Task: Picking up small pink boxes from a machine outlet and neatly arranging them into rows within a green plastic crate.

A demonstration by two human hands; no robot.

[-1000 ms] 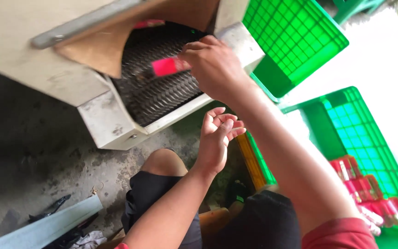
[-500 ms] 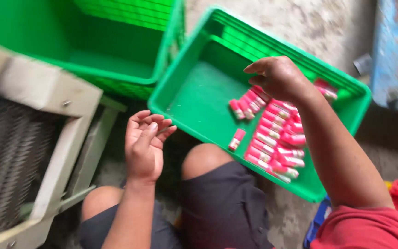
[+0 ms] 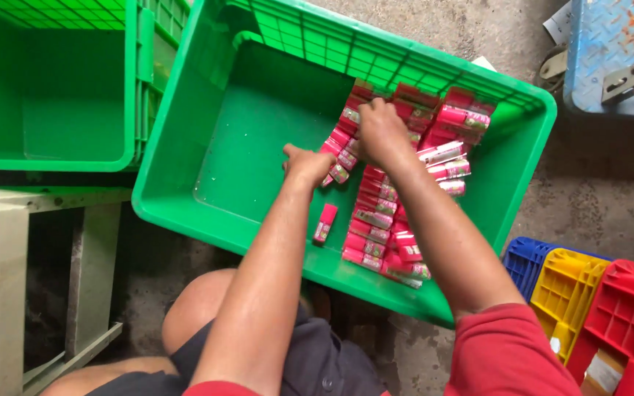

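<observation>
We've got both hands down in the green plastic crate, sorting. Our right hand is curled onto the heap of small pink-red tubes; our left hand closes around a few beside it.

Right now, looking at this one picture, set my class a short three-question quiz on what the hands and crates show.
1. True or false: both hands are inside the green crate that holds the pink tubes.
2. Which hand is nearer the lone pink tube: A left hand, B right hand?
3. Fill in: the neighbouring green crate looks ____.

Key: 1 true; 2 A; 3 empty.
</observation>
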